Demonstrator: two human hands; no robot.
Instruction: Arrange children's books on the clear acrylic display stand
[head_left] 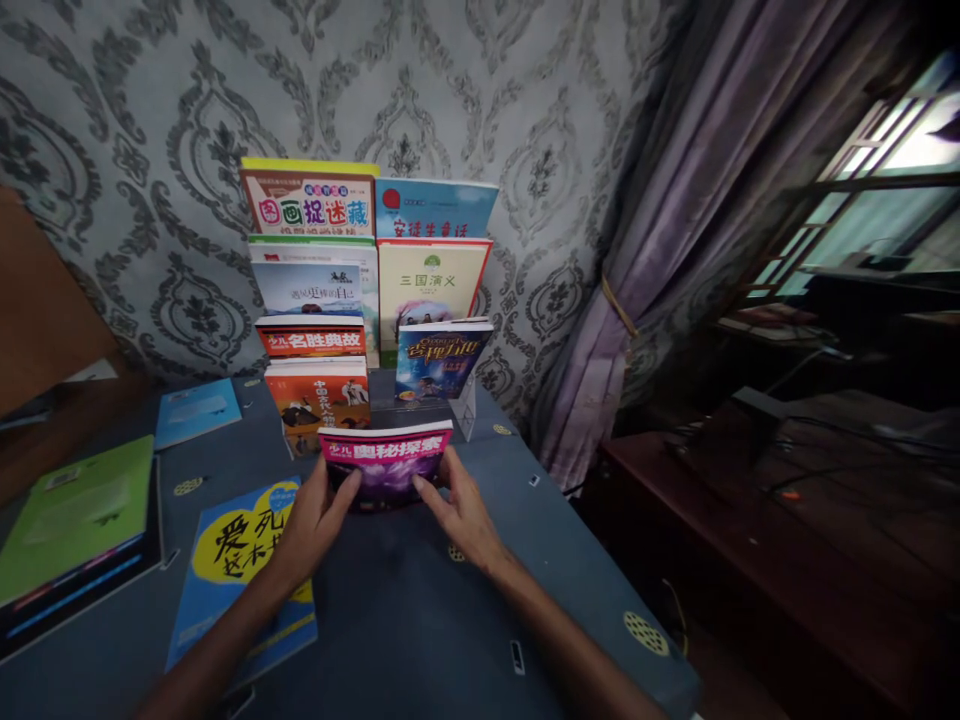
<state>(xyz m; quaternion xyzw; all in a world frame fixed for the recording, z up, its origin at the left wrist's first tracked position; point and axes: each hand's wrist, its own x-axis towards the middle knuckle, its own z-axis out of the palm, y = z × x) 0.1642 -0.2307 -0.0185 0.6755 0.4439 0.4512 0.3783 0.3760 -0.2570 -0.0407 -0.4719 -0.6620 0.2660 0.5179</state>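
A purple and pink paperback book (386,455) is held up by its two side edges, its cover tilted toward me. My left hand (324,505) grips the left edge with the thumb on the cover. On the right edge, my right hand (461,505) grips in the same way. Just behind the book stands a clear tiered rack (466,408) with books in two columns. Its left column shows an orange book (319,395) at the front; in the right column, a dark blue book (439,365) stands before a cream book (431,275).
A blue book with a yellow heart (187,620) lies flat beside my left forearm. Further left are a stack topped by a green book (82,510) and a light blue book (199,412). A patterned wall, a tied curtain (622,240) and a dark red desk (720,540) border the table (585,620).
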